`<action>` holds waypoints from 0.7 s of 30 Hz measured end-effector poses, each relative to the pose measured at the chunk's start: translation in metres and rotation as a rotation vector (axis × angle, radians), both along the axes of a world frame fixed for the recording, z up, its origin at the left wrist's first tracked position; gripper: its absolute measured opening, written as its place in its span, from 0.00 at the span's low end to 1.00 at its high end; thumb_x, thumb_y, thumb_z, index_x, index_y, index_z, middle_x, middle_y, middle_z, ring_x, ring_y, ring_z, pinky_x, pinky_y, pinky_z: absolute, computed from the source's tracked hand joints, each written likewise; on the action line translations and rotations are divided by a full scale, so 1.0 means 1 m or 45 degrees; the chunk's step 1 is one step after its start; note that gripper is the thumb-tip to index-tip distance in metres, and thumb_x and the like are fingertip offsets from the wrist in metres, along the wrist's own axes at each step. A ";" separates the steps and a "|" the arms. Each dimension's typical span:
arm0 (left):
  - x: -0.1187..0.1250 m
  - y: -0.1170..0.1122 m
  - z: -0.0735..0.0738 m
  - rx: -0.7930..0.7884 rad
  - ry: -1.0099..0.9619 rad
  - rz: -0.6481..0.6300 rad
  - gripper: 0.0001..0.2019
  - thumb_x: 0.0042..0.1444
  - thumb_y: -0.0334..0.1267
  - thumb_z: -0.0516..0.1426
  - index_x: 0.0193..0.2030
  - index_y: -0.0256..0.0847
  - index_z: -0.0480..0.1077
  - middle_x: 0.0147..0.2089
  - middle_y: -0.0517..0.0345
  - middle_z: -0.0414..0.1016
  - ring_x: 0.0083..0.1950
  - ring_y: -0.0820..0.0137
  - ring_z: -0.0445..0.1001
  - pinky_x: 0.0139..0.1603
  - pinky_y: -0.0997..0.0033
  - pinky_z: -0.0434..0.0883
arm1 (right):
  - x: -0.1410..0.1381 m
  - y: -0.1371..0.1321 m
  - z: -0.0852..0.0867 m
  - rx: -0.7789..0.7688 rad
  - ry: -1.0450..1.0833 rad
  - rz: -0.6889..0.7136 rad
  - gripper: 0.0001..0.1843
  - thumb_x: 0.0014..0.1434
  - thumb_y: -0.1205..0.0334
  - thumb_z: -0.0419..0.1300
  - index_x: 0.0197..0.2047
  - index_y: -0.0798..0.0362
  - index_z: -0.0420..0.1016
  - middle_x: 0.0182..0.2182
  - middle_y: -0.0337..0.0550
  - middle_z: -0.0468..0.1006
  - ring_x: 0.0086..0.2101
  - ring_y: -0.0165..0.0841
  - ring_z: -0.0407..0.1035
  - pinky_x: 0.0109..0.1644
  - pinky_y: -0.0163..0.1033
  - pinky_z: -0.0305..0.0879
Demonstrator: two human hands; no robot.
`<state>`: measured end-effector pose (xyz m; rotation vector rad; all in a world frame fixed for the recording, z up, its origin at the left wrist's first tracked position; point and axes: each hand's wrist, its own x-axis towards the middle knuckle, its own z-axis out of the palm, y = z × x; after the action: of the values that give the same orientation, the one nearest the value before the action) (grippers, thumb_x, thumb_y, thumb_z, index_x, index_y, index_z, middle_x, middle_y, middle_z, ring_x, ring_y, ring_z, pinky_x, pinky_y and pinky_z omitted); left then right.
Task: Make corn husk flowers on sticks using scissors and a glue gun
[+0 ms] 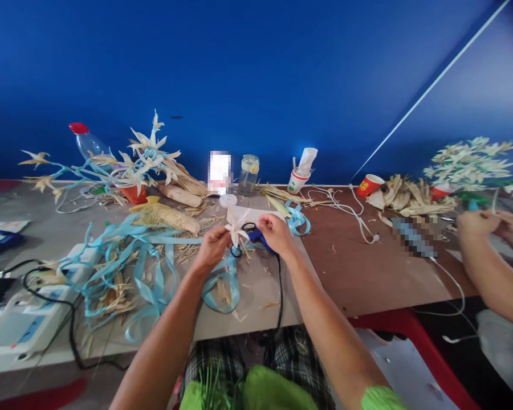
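A pale corn-husk flower (238,226) with pointed petals is pinched in the fingers of my left hand (214,246), above the table. My right hand (275,232) is just to its right, thumb and fingertips pressed together; whatever lies between them is too small to make out. Below and between the hands are dark scissor handles (236,251) and a blue glue-gun-like tool (263,241) with a black cord, both partly hidden. Light-blue ribbon (227,304) loops over the table near my left wrist.
Left stand a husk-flower branch (147,154), tangled ribbon (154,285) and a white power strip (34,324). A glass jar (248,176) and paper cup (298,181) line the blue wall. White cables (359,213) cross the brown tabletop. Another person's hands (481,222) work at right.
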<state>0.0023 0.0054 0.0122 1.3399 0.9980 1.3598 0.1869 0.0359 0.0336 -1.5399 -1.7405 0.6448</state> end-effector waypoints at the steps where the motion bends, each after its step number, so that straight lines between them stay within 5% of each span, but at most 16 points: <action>1: 0.000 0.000 -0.001 -0.002 -0.008 0.000 0.12 0.52 0.43 0.57 0.26 0.36 0.71 0.20 0.61 0.63 0.23 0.78 0.59 0.26 0.76 0.58 | 0.005 -0.006 0.001 -0.036 -0.137 -0.008 0.15 0.55 0.56 0.55 0.42 0.56 0.73 0.38 0.47 0.74 0.36 0.34 0.68 0.45 0.39 0.63; 9: -0.001 0.003 -0.008 0.018 0.043 0.040 0.08 0.53 0.37 0.55 0.27 0.36 0.70 0.22 0.61 0.65 0.25 0.77 0.60 0.27 0.76 0.58 | 0.021 -0.040 -0.007 -0.192 -0.822 -0.025 0.26 0.53 0.52 0.59 0.52 0.58 0.67 0.48 0.58 0.68 0.46 0.43 0.66 0.48 0.41 0.59; 21: -0.001 0.000 0.000 0.079 0.058 0.109 0.08 0.52 0.36 0.53 0.26 0.36 0.69 0.21 0.62 0.63 0.24 0.77 0.59 0.28 0.76 0.57 | 0.017 -0.024 -0.016 -0.197 -0.708 0.042 0.25 0.53 0.64 0.57 0.55 0.57 0.64 0.49 0.55 0.66 0.46 0.38 0.67 0.49 0.38 0.60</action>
<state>0.0015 0.0053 0.0126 1.3936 1.0622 1.4398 0.2043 0.0120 0.0181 -1.9317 -2.1624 0.3913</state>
